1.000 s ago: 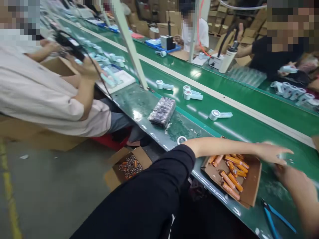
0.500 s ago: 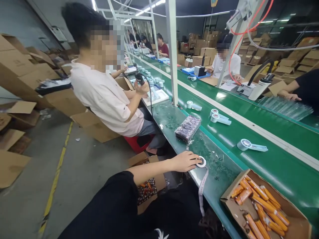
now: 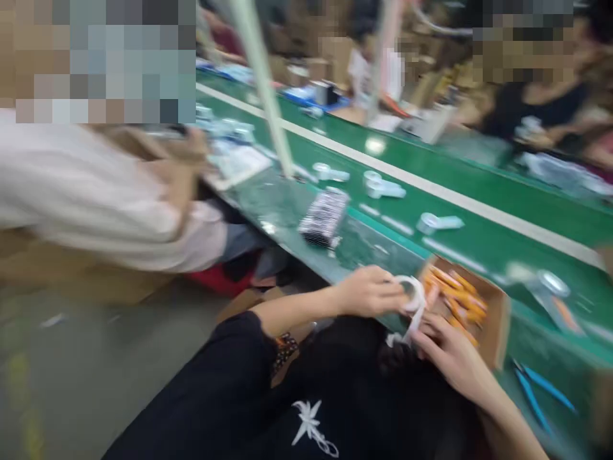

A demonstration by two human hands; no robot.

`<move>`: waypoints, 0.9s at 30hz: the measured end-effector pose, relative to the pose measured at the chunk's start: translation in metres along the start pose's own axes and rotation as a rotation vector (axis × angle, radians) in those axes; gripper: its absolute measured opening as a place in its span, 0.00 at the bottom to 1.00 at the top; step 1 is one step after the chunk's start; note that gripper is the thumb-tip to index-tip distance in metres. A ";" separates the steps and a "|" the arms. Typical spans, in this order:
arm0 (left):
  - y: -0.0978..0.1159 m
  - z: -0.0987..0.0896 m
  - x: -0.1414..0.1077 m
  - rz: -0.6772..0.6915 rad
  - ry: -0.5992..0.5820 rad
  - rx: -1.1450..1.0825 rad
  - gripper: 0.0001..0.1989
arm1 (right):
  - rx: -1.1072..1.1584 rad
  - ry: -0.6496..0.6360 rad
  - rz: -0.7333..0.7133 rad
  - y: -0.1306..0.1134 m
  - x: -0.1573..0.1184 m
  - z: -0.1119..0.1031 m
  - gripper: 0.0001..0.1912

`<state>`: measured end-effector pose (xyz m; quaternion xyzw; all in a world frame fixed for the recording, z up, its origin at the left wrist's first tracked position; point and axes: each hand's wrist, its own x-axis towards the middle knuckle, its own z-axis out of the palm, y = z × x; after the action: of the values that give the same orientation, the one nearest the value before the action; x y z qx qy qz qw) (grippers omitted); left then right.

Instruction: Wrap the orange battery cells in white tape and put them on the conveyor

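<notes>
My left hand (image 3: 371, 292) is closed on a white roll of tape (image 3: 418, 295), held up just off the bench's front edge. A loose pale strip hangs from the roll. My right hand (image 3: 450, 351) is at that strip, its fingers pinched together on it below the roll. Motion blur softens both hands' fingertips. Right behind the hands sits an open cardboard box (image 3: 500, 326) with orange wrapped cylinders (image 3: 462, 297) in it.
A stack of dark, shiny flat pieces (image 3: 325, 214) lies on the bench. Several light-blue handled devices (image 3: 438, 223) rest on the green conveyor (image 3: 479, 211). Blue-handled pliers (image 3: 541, 390) lie at the right. A co-worker in a white shirt (image 3: 96, 191) sits close on the left.
My left hand has lifted the roll off the bench and brought it nearer the box. My right hand has come into view at the strip. The view has turned rightward.
</notes>
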<state>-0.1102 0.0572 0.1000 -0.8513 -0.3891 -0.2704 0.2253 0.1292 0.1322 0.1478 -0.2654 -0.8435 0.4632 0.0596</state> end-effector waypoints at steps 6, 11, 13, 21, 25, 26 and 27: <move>-0.017 0.020 -0.017 -0.091 0.010 -0.051 0.09 | 0.237 -0.230 0.099 0.006 -0.059 -0.010 0.30; -0.003 0.020 -0.025 -0.067 0.000 -0.093 0.06 | 0.033 -0.480 0.066 0.012 -0.064 -0.012 0.23; 0.000 0.021 -0.025 -0.071 -0.014 -0.109 0.08 | -0.186 -0.364 0.089 0.018 -0.056 -0.013 0.18; 0.010 0.022 -0.030 -0.036 -0.019 -0.172 0.08 | -0.907 0.113 0.471 0.055 0.016 -0.024 0.22; 0.015 0.024 -0.031 -0.031 -0.050 -0.188 0.08 | -0.739 0.247 0.653 0.066 0.038 -0.016 0.24; 0.015 0.024 -0.031 -0.033 -0.057 -0.191 0.08 | -0.646 0.292 0.632 0.069 0.040 -0.015 0.23; 0.015 0.024 -0.031 -0.034 -0.063 -0.195 0.07 | -0.528 0.338 0.598 0.073 0.040 -0.016 0.21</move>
<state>-0.1085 0.0460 0.0592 -0.8706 -0.3822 -0.2838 0.1244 0.1292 0.1958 0.0918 -0.5765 -0.7973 0.1783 -0.0098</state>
